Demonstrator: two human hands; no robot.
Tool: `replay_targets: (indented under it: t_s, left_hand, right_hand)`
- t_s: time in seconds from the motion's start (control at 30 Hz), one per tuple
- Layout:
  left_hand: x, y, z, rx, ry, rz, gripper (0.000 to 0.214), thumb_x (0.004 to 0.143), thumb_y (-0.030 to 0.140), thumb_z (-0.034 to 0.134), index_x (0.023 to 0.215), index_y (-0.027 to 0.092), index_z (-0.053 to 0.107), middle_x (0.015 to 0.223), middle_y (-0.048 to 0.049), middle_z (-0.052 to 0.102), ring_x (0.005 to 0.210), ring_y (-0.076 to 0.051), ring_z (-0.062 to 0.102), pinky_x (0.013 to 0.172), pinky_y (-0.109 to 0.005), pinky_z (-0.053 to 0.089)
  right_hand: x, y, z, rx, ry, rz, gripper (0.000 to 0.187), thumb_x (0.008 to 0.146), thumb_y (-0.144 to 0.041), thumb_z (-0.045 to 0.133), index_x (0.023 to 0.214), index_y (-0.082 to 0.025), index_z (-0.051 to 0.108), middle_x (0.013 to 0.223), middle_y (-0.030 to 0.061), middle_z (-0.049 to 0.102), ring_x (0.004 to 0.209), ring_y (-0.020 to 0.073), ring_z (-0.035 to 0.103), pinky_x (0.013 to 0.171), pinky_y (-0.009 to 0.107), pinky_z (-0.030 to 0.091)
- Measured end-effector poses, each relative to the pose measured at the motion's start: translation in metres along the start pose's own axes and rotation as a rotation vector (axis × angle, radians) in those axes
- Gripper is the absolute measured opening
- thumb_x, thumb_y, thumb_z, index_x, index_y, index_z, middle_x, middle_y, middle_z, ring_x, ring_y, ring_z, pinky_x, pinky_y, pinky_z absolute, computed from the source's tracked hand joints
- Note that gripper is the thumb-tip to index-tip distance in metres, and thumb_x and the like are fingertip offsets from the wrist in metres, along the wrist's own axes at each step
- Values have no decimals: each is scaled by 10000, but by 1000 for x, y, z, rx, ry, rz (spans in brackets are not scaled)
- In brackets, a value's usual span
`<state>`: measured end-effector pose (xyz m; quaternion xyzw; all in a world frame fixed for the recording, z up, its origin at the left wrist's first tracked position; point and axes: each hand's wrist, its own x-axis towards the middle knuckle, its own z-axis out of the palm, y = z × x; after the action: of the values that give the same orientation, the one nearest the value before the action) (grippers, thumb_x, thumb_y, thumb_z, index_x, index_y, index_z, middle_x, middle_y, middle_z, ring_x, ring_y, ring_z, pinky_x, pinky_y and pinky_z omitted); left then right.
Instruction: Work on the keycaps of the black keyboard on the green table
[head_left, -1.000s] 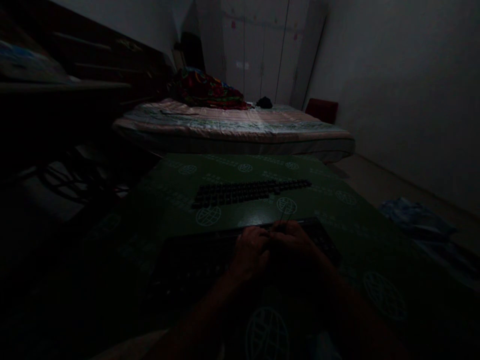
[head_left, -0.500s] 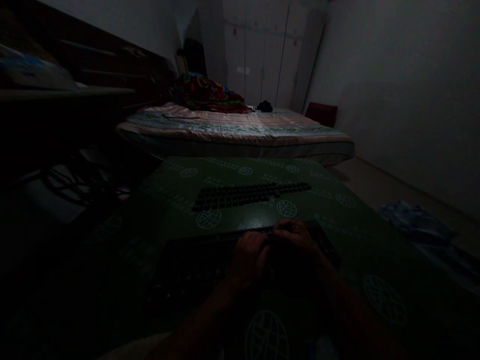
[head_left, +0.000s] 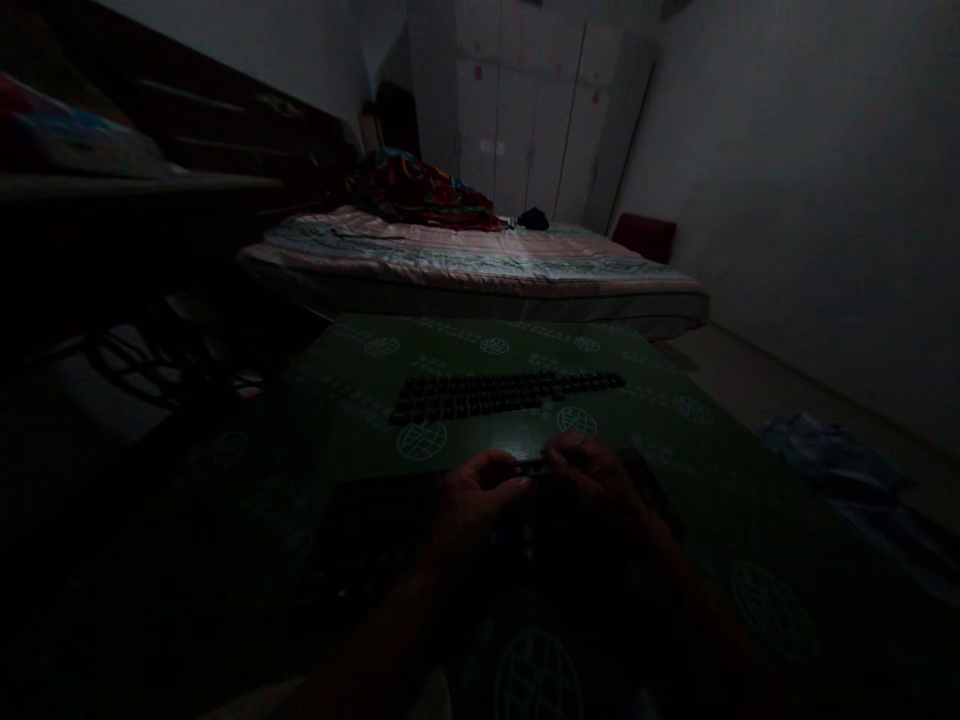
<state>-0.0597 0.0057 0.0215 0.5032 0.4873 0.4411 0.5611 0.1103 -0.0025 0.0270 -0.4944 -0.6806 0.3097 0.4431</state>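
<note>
A dark keyboard (head_left: 375,530) lies on the green patterned table, with its middle and right part largely hidden by my hands and deep shadow. My left hand (head_left: 480,490) is over the middle of the keyboard near its far edge, fingers bent and the thumb apart from the index finger. Just to the right, my right hand (head_left: 596,475) has its fingertips drawn together at the same far edge. Whatever lies between those fingertips is too dark to make out. Beyond the keyboard, loose black keycaps (head_left: 480,395) are laid out in rows.
The green table top (head_left: 637,400) carries white globe prints. Past it stands a bed (head_left: 480,265) with a red patterned blanket (head_left: 427,190). Cloth (head_left: 832,455) lies on the floor to the right. A dark shelf (head_left: 135,185) is at the left. The room is very dim.
My left hand has moved slightly left, away from the right hand, and its thumb and index finger have parted. My right hand stays nearly in place. The view has shifted slightly.
</note>
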Motion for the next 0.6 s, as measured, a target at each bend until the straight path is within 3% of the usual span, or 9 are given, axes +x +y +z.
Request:
replay_targets:
  t_s: [0.1,0.23,0.47,0.6]
  left_hand:
    - [2,2,-4,-161,-26,-59,317,510,270,758,759,149,603,737,-4,664,685,-149,620,646,-246,470]
    - [5,1,-7,-350,-37,-113,388,443,226,798,759,149,586,689,15,658,629,-121,613,636,-232,466]
    - [6,2,-10,-384,-166,-145,473,482,219,785,901,150,576,773,-31,684,694,-173,645,677,-292,490]
    - [8,-3,-10,-158,-130,-23,426,596,320,708,963,149,576,811,-40,671,724,-182,640,681,-306,493]
  right_hand:
    - [1,-8,2,-61,-177,-170,209,797,-249,452,889,-159,617,811,47,634,755,161,581,679,253,442]
    - [3,-8,9,-38,-293,-235,325,781,-180,438,1068,-144,586,916,67,672,786,156,620,687,241,456]
    - [9,-7,9,-15,-304,-112,279,714,-191,559,973,-136,649,855,66,684,721,158,623,639,238,455]
    - [26,-6,-3,55,-303,-51,185,680,-225,607,838,-160,677,747,20,658,644,128,589,588,217,436]
